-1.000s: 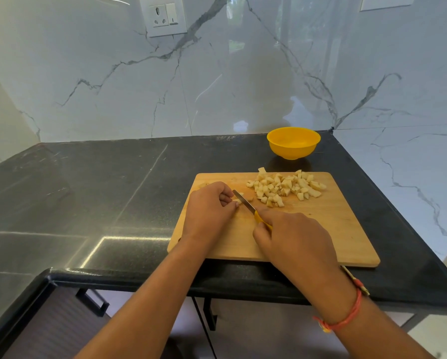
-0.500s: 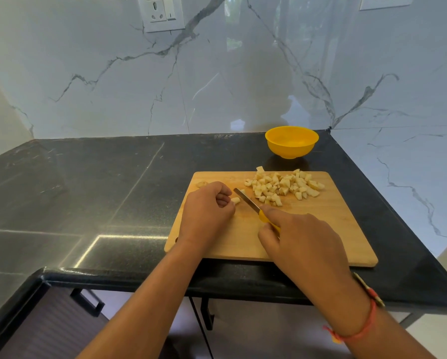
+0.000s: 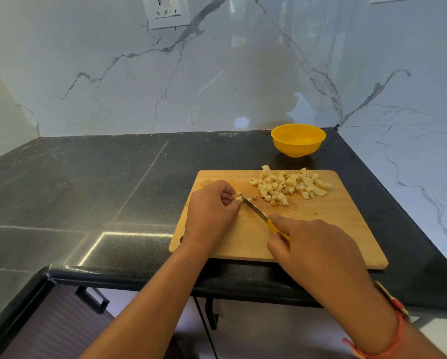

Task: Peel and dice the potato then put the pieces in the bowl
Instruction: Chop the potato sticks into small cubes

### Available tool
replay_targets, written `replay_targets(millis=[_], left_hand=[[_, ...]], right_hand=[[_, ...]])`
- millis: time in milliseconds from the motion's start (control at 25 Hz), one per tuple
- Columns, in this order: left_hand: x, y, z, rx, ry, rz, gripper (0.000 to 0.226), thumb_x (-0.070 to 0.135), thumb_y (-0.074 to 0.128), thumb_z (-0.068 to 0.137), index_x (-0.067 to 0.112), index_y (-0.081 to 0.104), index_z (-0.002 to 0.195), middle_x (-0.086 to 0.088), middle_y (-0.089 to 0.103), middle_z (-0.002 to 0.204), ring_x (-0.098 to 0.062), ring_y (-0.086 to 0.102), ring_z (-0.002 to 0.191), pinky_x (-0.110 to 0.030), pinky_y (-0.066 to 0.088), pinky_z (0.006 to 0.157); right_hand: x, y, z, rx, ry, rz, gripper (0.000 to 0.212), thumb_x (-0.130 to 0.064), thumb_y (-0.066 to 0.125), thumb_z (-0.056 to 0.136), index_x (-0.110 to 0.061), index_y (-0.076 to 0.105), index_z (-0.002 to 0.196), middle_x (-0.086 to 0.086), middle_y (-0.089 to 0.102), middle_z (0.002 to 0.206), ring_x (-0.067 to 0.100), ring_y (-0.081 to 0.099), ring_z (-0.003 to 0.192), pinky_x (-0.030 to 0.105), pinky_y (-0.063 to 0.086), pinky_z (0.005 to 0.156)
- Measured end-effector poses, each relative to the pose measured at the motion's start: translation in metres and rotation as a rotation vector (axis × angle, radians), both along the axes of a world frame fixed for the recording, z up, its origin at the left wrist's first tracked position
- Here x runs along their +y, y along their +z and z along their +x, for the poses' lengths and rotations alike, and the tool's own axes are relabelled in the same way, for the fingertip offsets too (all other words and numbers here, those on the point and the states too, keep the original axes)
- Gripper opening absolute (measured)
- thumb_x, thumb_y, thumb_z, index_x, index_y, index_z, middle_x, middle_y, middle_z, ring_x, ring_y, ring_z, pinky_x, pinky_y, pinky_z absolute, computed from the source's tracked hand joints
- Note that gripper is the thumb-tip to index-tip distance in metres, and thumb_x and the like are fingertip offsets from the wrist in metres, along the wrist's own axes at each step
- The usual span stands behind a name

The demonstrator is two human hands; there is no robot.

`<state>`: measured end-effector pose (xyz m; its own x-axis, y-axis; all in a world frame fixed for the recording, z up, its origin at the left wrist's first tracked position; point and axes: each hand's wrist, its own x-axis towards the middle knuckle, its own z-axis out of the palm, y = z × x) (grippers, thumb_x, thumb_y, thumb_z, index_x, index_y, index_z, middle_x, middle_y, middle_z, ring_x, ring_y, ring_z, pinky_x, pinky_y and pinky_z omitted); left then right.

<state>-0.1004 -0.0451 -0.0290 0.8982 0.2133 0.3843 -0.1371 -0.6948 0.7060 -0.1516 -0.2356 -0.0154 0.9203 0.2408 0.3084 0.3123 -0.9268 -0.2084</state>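
Observation:
A wooden cutting board (image 3: 328,229) lies on the black counter. A heap of diced potato (image 3: 289,186) sits at the board's far right part. My left hand (image 3: 212,211) has curled fingers pinching a small last potato piece (image 3: 242,198) on the board. My right hand (image 3: 310,244) grips the yellow-handled knife (image 3: 256,211), its blade tip resting on that piece. The yellow bowl (image 3: 298,139) stands beyond the board near the wall, with nothing visible inside.
A black stone counter (image 3: 100,190) stretches to the left. Marble walls close the back and right side. A small potato scrap (image 3: 206,182) lies at the board's far left corner. The counter's front edge runs just under my forearms.
The knife blade has shifted left a little onto the small piece under my left fingers. Both hands stay at the same spot on the board.

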Motion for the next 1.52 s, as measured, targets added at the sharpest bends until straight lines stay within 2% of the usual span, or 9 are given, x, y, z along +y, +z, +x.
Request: replay_targets(millis=[200, 320, 400, 680, 880, 1080, 1160, 1320, 1520], left_hand=[[0.002, -0.001, 0.001, 0.006, -0.004, -0.013, 0.017, 0.02, 0.08, 0.081, 0.027, 0.068, 0.092, 0.014, 0.067, 0.081, 0.002, 0.063, 0.079, -0.012, 0.053, 0.074], [0.002, 0.0, -0.001, -0.01, -0.006, -0.022, 0.019, 0.018, 0.08, 0.081, 0.025, 0.068, 0.095, 0.014, 0.067, 0.081, 0.002, 0.064, 0.078, -0.01, 0.052, 0.074], [0.001, 0.0, -0.002, -0.018, -0.011, -0.03, 0.019, 0.015, 0.078, 0.081, 0.023, 0.068, 0.094, 0.013, 0.067, 0.081, 0.001, 0.064, 0.077, -0.014, 0.055, 0.074], [-0.002, 0.0, -0.001, -0.03, 0.011, -0.039, 0.016, 0.013, 0.077, 0.079, 0.022, 0.067, 0.087, 0.011, 0.067, 0.076, -0.002, 0.065, 0.073, -0.025, 0.058, 0.074], [-0.001, 0.0, -0.002, -0.036, 0.026, -0.039, 0.016, 0.017, 0.078, 0.081, 0.023, 0.067, 0.09, 0.012, 0.066, 0.078, 0.0, 0.064, 0.075, -0.021, 0.057, 0.074], [0.001, 0.001, -0.003, -0.012, 0.006, -0.045, 0.019, 0.014, 0.076, 0.082, 0.023, 0.067, 0.095, 0.013, 0.068, 0.083, 0.002, 0.065, 0.078, -0.016, 0.056, 0.076], [0.001, 0.002, -0.003, -0.011, 0.0, -0.049, 0.02, 0.012, 0.075, 0.082, 0.023, 0.067, 0.096, 0.012, 0.068, 0.083, 0.002, 0.065, 0.079, -0.016, 0.056, 0.077], [0.001, 0.004, -0.004, -0.011, 0.007, -0.075, 0.021, 0.01, 0.076, 0.079, 0.024, 0.066, 0.092, 0.011, 0.068, 0.081, 0.0, 0.066, 0.076, -0.018, 0.056, 0.076], [0.0, 0.003, -0.004, -0.033, 0.037, -0.067, 0.021, 0.012, 0.077, 0.078, 0.026, 0.064, 0.088, 0.011, 0.066, 0.077, -0.001, 0.065, 0.072, -0.017, 0.056, 0.072]], right_hand=[[-0.008, 0.005, -0.007, -0.1, -0.026, 0.039, 0.038, -0.046, 0.043, 0.09, -0.045, 0.06, 0.124, -0.015, 0.041, 0.049, 0.004, 0.041, 0.043, 0.017, 0.03, 0.039], [0.01, 0.005, 0.003, -0.081, 0.005, 0.105, 0.042, -0.045, 0.043, 0.092, -0.046, 0.053, 0.133, -0.014, 0.051, 0.058, 0.006, 0.048, 0.052, 0.023, 0.045, 0.047], [0.021, 0.004, 0.009, -0.044, 0.021, 0.105, 0.045, -0.046, 0.039, 0.093, -0.046, 0.049, 0.137, -0.013, 0.057, 0.068, 0.008, 0.052, 0.06, 0.029, 0.051, 0.056], [0.015, 0.0, 0.012, 0.003, 0.043, 0.015, 0.04, -0.047, 0.036, 0.095, -0.045, 0.052, 0.131, -0.011, 0.054, 0.065, 0.007, 0.05, 0.058, 0.028, 0.049, 0.055], [-0.006, 0.001, 0.001, 0.01, 0.031, -0.018, 0.043, -0.051, 0.033, 0.094, -0.049, 0.044, 0.136, -0.012, 0.053, 0.062, 0.006, 0.049, 0.056, 0.024, 0.048, 0.053], [-0.009, 0.003, -0.003, -0.078, -0.009, 0.02, 0.041, -0.048, 0.04, 0.091, -0.047, 0.056, 0.129, -0.014, 0.046, 0.052, 0.005, 0.044, 0.047, 0.021, 0.04, 0.042], [-0.001, 0.003, 0.001, -0.094, 0.008, 0.052, 0.042, -0.047, 0.042, 0.091, -0.047, 0.054, 0.132, -0.014, 0.047, 0.054, 0.004, 0.044, 0.048, 0.02, 0.038, 0.043], [0.018, 0.001, 0.009, -0.049, 0.05, 0.083, 0.039, -0.045, 0.041, 0.092, -0.042, 0.057, 0.127, -0.014, 0.051, 0.059, 0.006, 0.048, 0.053, 0.025, 0.048, 0.05], [0.017, -0.001, 0.012, 0.004, 0.067, 0.046, 0.039, -0.047, 0.037, 0.093, -0.044, 0.056, 0.127, -0.012, 0.054, 0.062, 0.007, 0.05, 0.056, 0.027, 0.049, 0.054]])
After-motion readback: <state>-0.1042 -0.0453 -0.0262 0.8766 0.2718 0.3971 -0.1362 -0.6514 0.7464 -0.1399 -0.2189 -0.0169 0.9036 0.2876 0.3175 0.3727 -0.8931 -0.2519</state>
